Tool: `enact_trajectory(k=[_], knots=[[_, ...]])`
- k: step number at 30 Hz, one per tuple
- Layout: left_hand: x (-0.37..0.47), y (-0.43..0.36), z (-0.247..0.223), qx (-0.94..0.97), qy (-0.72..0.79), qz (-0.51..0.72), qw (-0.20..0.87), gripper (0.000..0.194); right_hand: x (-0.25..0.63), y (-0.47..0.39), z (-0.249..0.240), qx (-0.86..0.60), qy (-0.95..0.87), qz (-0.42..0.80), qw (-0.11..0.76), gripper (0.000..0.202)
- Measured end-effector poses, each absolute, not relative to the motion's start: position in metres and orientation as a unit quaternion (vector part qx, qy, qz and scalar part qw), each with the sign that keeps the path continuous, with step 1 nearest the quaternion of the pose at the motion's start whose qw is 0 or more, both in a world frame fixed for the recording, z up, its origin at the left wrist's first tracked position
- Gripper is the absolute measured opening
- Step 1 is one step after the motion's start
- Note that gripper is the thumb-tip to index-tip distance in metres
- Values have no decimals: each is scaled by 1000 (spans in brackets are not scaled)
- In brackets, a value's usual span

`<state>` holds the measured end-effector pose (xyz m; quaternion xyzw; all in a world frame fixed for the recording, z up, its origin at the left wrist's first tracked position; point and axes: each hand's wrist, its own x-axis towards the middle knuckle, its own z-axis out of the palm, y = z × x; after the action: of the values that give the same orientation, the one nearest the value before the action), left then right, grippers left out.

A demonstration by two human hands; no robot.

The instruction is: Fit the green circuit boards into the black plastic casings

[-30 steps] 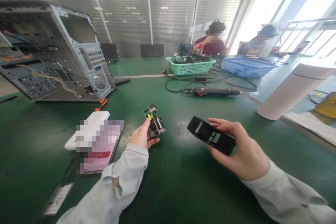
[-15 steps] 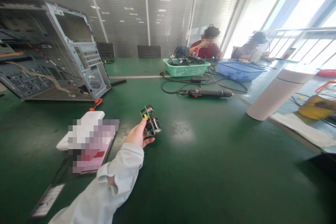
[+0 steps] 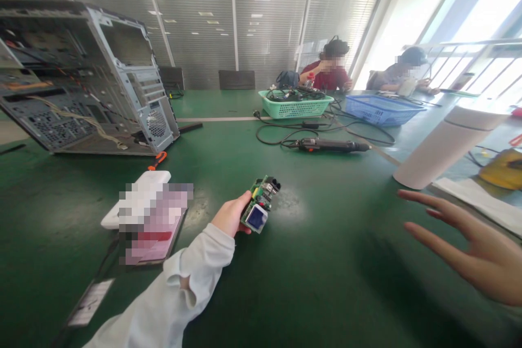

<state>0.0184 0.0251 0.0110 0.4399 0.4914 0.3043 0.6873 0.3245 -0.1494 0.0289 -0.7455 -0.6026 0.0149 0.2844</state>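
Note:
My left hand [image 3: 234, 216] grips a small green circuit board [image 3: 261, 202] by its left edge, over the middle of the table. Tall parts stand on the board, among them a dark blue block in a pale frame and black pieces at the top end. At the right side my right hand [image 3: 468, 244] is in the air with its fingers spread, holding nothing. It is nearest to the pale cylindrical bottle [image 3: 444, 147]. Left of the board lie a white device [image 3: 141, 196] and a pink flat item [image 3: 163, 234], both partly blurred out.
An open computer case [image 3: 93, 81] stands at the left, with orange-handled tool [image 3: 159, 160] by it. Farther back are a corded electric screwdriver [image 3: 330, 145], a green basket [image 3: 297, 106] of cables and a blue basket [image 3: 379, 111]. Two people sit across the table.
My right hand has come into view from the right. My left hand has moved right and turned the circuit board, so its blue block faces me more. The view has shifted slightly left.

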Motion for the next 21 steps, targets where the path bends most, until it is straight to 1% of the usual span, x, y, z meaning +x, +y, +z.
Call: enact_trajectory(k=[4,6,8,10,14,15,18,21], knots=[[16,16,20,540,447,264,662,35,243,-101,34,-620,-690,134,348,46],[15,12,24,583,418,249,651,34,213,-81,37,-581,-699,180,375,43],[14,8,26,624,392,231,636,34,195,-65,39,-569,-692,216,389,44],[14,4,26,662,375,214,613,32,189,-53,38,-576,-691,247,360,48],[14,-1,21,712,374,181,566,34,193,-40,30,-547,-723,366,212,47],[14,-2,20,717,377,174,560,35,195,-39,27,-534,-723,397,186,50],[13,-2,18,716,384,163,560,36,197,-42,21,-514,-694,480,154,63],[13,0,19,701,373,160,587,41,196,-45,20,-486,-668,538,167,66]])
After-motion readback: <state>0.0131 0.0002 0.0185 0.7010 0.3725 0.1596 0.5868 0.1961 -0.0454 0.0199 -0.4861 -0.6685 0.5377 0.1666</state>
